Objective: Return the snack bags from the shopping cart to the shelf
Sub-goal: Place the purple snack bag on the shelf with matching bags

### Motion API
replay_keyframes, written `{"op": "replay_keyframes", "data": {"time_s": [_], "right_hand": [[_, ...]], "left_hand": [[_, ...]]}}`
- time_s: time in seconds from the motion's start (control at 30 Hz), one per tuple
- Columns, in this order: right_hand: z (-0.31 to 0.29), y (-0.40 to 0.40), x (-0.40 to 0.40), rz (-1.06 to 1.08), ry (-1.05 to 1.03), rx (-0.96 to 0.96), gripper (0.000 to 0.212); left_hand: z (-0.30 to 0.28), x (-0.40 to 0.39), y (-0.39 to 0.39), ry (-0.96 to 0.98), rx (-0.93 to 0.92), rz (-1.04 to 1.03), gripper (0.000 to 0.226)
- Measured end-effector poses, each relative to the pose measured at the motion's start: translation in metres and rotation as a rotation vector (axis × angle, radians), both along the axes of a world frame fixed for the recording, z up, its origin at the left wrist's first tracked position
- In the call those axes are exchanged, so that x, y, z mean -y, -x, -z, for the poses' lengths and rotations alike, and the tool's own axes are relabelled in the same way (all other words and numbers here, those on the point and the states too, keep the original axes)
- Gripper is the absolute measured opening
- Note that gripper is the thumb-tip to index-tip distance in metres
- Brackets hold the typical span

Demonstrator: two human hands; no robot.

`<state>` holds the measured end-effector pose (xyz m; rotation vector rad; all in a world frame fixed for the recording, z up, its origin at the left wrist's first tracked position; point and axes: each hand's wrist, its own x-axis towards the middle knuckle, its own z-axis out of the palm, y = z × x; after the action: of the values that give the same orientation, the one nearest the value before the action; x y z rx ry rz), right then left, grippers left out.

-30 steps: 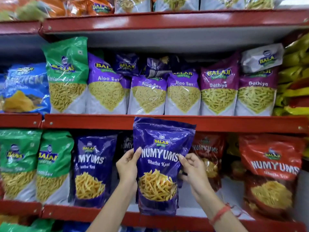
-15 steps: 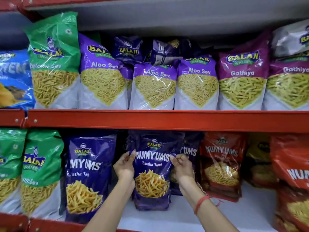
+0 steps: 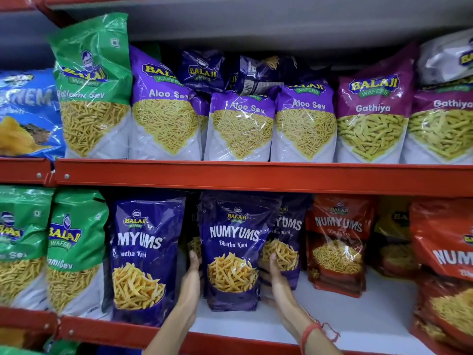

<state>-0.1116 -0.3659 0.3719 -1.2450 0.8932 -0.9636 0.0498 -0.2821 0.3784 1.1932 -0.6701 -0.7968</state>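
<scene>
A dark purple Numyums Bhatha Kani bag [image 3: 234,252] stands upright on the white lower shelf [image 3: 358,319], between two other purple bags. My left hand [image 3: 192,275] presses flat against its left side. My right hand [image 3: 275,276] holds its right side, fingers pointing up along the bag. Both hands clasp it low, near the picture of the snack. A red thread band sits on my right wrist. The shopping cart is not in view.
Another purple Numyums bag [image 3: 143,254] stands to the left, a third [image 3: 286,242] behind on the right. Red Numyums bags [image 3: 337,244] fill the right. Green sev bags [image 3: 74,249] stand left. Aloo Sev bags [image 3: 240,126] line the upper shelf above the red rail [image 3: 256,175].
The purple bag went from in front of the red rail back and down onto the lower shelf. My hands slid from its middle down to its lower sides.
</scene>
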Motion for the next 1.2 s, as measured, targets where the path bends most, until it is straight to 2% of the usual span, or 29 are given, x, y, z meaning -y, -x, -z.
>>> {"op": "replay_keyframes", "data": {"time_s": [0.07,0.1,0.27,0.4,0.63,0.73,0.8,0.87,0.97,1.1,1.2], "right_hand": [[0.003,0.002,-0.007,0.006,0.021,0.007,0.06],[0.005,0.003,-0.008,0.003,0.033,-0.002,0.059],[0.013,0.015,-0.029,-0.023,0.055,-0.064,0.065],[0.019,0.026,-0.047,-0.029,0.082,-0.119,0.084],[0.005,0.038,-0.088,-0.028,0.132,-0.204,0.066],[0.01,0.036,-0.089,-0.016,0.169,-0.243,0.1],[0.012,0.037,-0.092,-0.007,0.201,-0.254,0.112],[0.011,0.043,-0.103,0.008,0.259,-0.238,0.104],[0.015,0.056,-0.122,0.012,0.355,-0.16,0.084],[0.029,0.077,-0.145,0.109,0.407,-0.096,0.037],[0.046,0.097,-0.161,0.191,0.416,-0.098,0.034]], "left_hand": [[-0.001,-0.008,0.004,0.0,0.031,0.037,0.066],[-0.002,-0.012,0.006,0.006,0.051,0.043,0.065],[0.002,-0.038,0.006,-0.027,0.131,0.063,0.071],[0.003,-0.059,0.012,-0.015,0.159,0.087,0.066],[0.001,-0.082,0.021,-0.031,0.191,0.117,0.074],[-0.003,-0.087,0.024,-0.023,0.189,0.145,0.07],[-0.001,-0.09,0.025,-0.029,0.211,0.123,0.076],[0.006,-0.098,0.027,-0.04,0.254,0.063,0.082],[0.018,-0.114,0.039,0.023,0.321,0.008,0.056],[0.03,-0.138,0.067,0.099,0.303,0.01,0.042],[0.051,-0.148,0.084,0.103,0.269,0.029,0.035]]}}
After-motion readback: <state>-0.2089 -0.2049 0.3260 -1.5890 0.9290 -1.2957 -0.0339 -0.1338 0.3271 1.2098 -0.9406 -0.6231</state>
